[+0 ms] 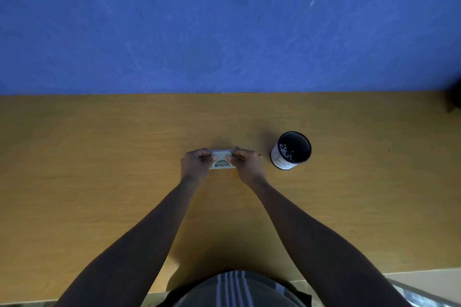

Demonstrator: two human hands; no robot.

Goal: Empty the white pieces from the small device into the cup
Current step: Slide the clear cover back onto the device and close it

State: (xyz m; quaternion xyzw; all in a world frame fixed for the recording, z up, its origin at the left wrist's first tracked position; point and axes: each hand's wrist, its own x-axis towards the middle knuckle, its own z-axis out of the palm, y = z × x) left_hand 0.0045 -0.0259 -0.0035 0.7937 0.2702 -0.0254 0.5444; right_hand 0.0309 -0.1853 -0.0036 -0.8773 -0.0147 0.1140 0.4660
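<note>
A small white device point(222, 160) with a dark ribbed slot on its front rests on the wooden table point(99, 169). My left hand point(195, 164) grips its left end and my right hand point(248, 163) grips its right end, thumbs on top. To the right stands a black cup point(291, 151) with a white label on its side. Several small white pieces point(285, 151) show inside the cup against its dark wall.
A blue wall point(224, 25) rises straight behind the table's far edge. A dark object point(454, 99) sits at the far right edge of the table. The table's near edge runs close to my body.
</note>
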